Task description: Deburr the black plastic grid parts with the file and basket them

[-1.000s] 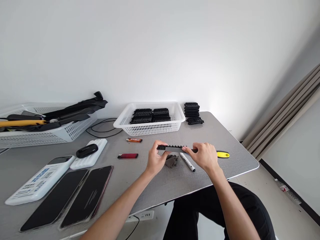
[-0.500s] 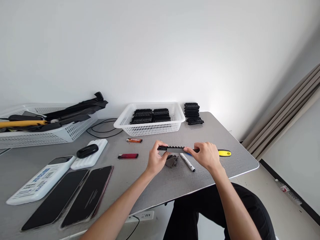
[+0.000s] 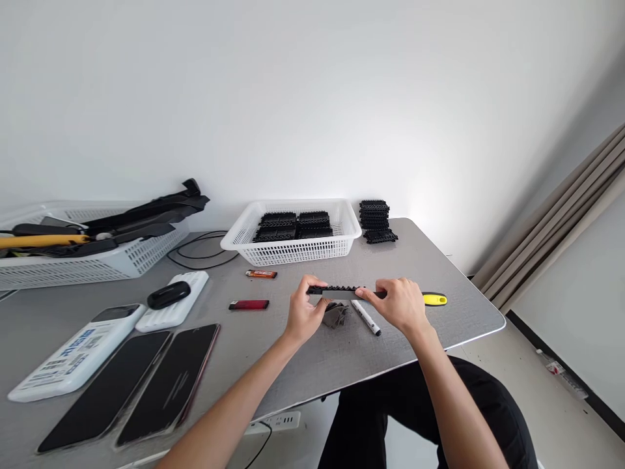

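Observation:
My left hand (image 3: 303, 311) is closed on the left end of a black toothed plastic piece (image 3: 336, 288), pinching it between thumb and fingers above the table. In my right hand (image 3: 403, 303) is a flat metal file (image 3: 339, 295), its grey blade lying along the near side of the black piece. The file's yellow and black handle sticks out to the right past my fist. My right thumb lies near the piece's right end. Beneath the hands, a crumpled grey cloth (image 3: 335, 315) and a white marker (image 3: 366, 318) with a dark cap rest on the table.
Behind stands a white basket (image 3: 303, 251) holding similar black pieces, with more stacked (image 3: 375, 215) beside it. Two lighters (image 3: 249, 305) lie left of my hands. Farther left are phones (image 3: 168, 384), power banks (image 3: 78, 355) and another basket (image 3: 112, 266) of tools.
My right hand and the file have shifted slightly left along the black piece. My left hand keeps its hold, almost unmoved.

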A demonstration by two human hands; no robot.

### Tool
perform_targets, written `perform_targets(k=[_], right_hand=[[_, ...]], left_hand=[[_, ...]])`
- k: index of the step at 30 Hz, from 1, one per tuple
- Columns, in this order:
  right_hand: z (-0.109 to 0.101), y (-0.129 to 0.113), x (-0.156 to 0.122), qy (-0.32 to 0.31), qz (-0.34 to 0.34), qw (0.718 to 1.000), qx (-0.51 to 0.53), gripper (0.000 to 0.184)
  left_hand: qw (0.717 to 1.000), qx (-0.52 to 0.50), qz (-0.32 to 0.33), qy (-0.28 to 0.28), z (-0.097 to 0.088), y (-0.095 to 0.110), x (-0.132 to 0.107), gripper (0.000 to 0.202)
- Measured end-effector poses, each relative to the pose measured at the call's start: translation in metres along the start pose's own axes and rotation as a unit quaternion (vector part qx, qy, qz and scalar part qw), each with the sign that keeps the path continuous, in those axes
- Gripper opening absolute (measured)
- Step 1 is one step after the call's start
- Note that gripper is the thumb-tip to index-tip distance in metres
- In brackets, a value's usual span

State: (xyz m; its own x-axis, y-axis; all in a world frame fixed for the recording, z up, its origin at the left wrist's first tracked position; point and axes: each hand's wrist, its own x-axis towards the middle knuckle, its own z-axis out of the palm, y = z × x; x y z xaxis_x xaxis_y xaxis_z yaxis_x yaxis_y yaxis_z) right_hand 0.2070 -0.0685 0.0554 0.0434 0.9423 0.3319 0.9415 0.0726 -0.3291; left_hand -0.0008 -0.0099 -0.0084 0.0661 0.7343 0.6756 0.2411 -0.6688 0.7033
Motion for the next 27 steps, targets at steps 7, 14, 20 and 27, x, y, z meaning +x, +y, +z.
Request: perform_targets(k=[7,14,20,27], right_hand=[[-0.001,0.002,0.001,0.001,0.004,1.0,-0.004,0.066],[0.003,0.008,0.002,0.007,0.007,1.0,0.005,0.067],[0.0,0.025,0.004,0.009,0.006,1.0,0.008,0.067],[-0.001,0.03,0.003,0.019,0.005,1.0,0.014,0.068]], left_hand=[[1.0,0.004,-0.013,0.009,0.0,0.003,0.001,0.024],[0.999,-0.014,-0.041,0.007,-0.003,0.001,0.001,0.028],[0.997,-0.045,-0.056,0.016,-0.005,0.0,0.005,0.032],[0.995,-0.062,-0.077,0.025,-0.005,-0.004,0.006,0.035]])
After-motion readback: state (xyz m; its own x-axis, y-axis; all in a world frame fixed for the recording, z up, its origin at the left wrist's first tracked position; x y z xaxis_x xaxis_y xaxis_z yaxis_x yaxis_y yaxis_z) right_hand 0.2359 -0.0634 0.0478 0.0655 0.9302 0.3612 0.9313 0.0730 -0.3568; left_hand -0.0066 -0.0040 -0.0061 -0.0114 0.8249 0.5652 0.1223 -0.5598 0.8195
